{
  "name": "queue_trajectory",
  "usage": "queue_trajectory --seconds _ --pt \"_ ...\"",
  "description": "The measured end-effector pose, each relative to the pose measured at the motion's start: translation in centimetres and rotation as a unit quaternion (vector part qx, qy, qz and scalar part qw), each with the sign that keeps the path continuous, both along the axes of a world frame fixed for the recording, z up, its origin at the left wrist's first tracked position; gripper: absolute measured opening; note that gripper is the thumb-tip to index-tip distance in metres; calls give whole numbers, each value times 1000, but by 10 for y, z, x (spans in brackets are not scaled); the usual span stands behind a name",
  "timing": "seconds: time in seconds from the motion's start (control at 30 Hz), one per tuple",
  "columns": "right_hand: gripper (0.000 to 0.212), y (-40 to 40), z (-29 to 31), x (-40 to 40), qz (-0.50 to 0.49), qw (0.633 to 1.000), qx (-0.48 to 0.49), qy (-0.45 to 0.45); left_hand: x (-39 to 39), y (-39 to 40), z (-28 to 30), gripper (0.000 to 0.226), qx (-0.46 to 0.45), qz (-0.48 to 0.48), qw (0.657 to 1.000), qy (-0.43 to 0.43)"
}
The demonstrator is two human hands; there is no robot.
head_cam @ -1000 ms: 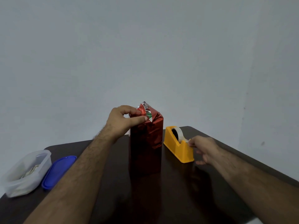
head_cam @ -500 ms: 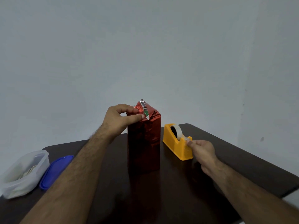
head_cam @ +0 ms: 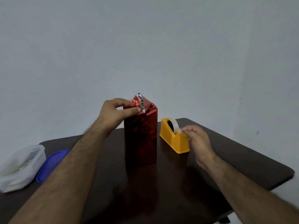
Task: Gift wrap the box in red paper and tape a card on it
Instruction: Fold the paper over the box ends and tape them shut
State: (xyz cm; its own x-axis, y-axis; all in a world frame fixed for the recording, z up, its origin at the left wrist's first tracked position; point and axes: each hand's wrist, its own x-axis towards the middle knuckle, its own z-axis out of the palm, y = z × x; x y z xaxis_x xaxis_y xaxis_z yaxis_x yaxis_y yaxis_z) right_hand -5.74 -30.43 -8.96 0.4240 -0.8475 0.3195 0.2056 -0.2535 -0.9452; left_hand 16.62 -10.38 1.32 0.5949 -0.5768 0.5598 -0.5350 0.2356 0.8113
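The dark counter (head_cam: 242, 159) carries the tall box (head_cam: 140, 139), upright at its middle, wrapped in shiny red foil paper with the top flaps loose. It looks light, stiff, slippery and tippy, so holding the top folds suits. The left hand (head_cam: 115, 113) pinches those flaps. Right of the box, the right hand (head_cam: 196, 139) pinches tape at the yellow dispenser (head_cam: 174, 139)

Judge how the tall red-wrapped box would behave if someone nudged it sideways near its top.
The red-wrapped box stands tall on a narrow base, so it would probably tip rather than slide. Its foil-like wrap looks glossy, likely slippery to grip. The left hand pinching the top folds probably steadies it for now.
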Motion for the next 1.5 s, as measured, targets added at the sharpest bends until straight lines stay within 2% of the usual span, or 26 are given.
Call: queue_trajectory --seconds 0.1,0.17,0.23,0.33,0.43,0.53,0.63,0.83,1.17,1.27,1.33,1.4,1.5 --pt "7 18 50 4 29 993 -116 -15 -2 1 1 30 -2 -3 1000 -1" --pt "5 33 93 5 41 974 -223 -14 -5 0 1 29 3 -7 1000 -2" --pt "6 51 137 10 101 947 -306 0 -4 1 1 29 -2 -6 1000 -6" --pt "5 71 189 26 191 911 -355 85 -3 2 2 27 -3 -16 1000 -11" --pt "7 83 223 47 216 866 -391 227 -2 3 2 26 10 -17 1000 -18" --pt "15 90 244 71 209 805 -413 371 -1 5 2 27 15 -17 1000 -12" --pt "18 99 253 90 188 748 -429 471 -1 4 2 29 29 -18 999 -12" --pt "20 106 252 115 142 680 -443 567 1 2 1 42 35 -13 999 -15" --pt "9 104 246 130 117 637 -463 605 3 0 1 42 30 -15 999 -23" --pt "20 106 246 134 85 611 -477 626 4 0 1 41 34 -17 999 -26" --pt "14 107 247 135 73 594 -476 644 5 0 1 50 37 -14 999 -29" --pt "10 107 249 136 65 589 -464 658 5 -1 1 49 35 -18 999 -26" --pt "23 105 249 139 64 591 -453 664 5 0 0 42 27 -23 999 -18"
